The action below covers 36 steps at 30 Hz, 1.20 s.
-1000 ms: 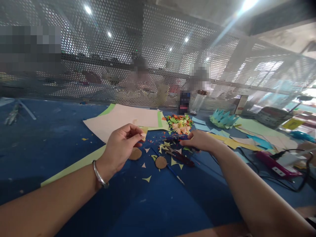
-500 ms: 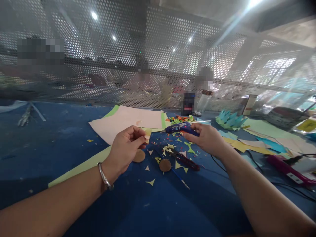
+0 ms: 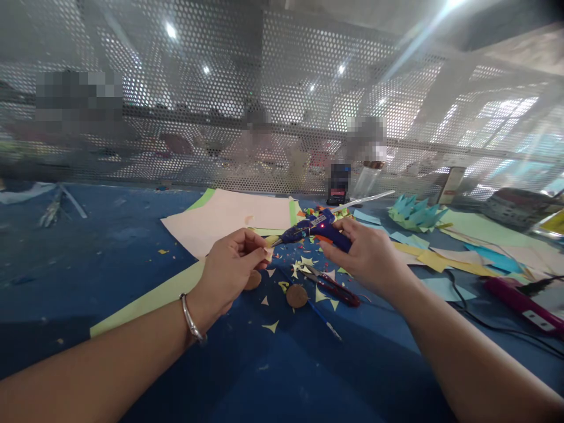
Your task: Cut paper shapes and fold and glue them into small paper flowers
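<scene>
Between thumb and fingers, my left hand (image 3: 235,267) pinches a small piece of yellow and pink paper (image 3: 269,249). My right hand (image 3: 368,249) is wrapped round the handle of a blue glue gun (image 3: 311,226), whose red light is lit and from whose back a clear glue stick (image 3: 365,201) sticks out. The gun's nozzle is at the paper piece; whether it touches, I cannot tell. Below the hands lie two round brown discs (image 3: 296,296), one partly behind my left hand, along with dark red-handled scissors (image 3: 335,288) and a blue pen-like stick (image 3: 325,321).
Pink and green paper sheets (image 3: 247,211) lie behind my left hand. Paper scraps (image 3: 271,326) are scattered over the blue table (image 3: 176,376). At the right are a blue-green paper crown shape (image 3: 414,214), paper strips, a magenta power strip (image 3: 520,305) and black cables. A perforated metal screen stands behind.
My right hand has lifted the glue gun from the table and brought its nozzle left to the paper piece. My left hand keeps its pinch, nearly in the same place.
</scene>
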Motion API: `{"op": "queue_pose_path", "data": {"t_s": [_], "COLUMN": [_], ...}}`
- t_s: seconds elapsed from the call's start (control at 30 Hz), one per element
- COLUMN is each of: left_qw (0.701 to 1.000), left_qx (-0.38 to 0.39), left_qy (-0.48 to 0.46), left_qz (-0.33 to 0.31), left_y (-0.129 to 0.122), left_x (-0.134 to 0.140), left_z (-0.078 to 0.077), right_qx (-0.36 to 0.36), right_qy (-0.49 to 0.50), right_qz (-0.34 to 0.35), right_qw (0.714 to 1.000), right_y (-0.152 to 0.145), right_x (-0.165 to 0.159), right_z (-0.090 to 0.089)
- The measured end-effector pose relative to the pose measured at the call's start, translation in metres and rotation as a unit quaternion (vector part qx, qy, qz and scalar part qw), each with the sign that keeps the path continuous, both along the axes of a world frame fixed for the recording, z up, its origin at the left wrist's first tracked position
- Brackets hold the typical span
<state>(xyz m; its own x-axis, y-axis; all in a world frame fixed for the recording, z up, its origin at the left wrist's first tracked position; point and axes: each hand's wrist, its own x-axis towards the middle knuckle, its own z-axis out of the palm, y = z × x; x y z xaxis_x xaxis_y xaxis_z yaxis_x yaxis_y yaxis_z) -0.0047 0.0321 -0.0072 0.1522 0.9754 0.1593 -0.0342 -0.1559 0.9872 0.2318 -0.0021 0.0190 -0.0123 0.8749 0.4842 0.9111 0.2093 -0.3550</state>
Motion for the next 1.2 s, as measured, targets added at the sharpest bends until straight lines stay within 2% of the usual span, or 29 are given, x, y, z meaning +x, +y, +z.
{"op": "queue_pose_path", "data": {"t_s": [0.3, 0.57, 1.2], "left_qw": [1.0, 1.0, 1.0], "left_qx": [0.001, -0.011, -0.004], "left_qy": [0.0, -0.008, -0.004], "left_qz": [0.003, 0.005, 0.01], "left_y": [0.0002, -0.0036, -0.0044], "left_x": [-0.0002, 0.0015, 0.0014], "left_z": [-0.0044, 0.0023, 0.0018], "right_qx": [0.008, 0.004, 0.01], "right_qy": [-0.021, -0.035, -0.062], "right_qz": [0.001, -0.001, -0.003], "right_qw": [1.0, 0.999, 0.998], "right_y": [0.0, -0.0018, -0.0032], "right_x": [0.0004, -0.0011, -0.0019], "right_z": [-0.0029, -0.0007, 0.0003]}}
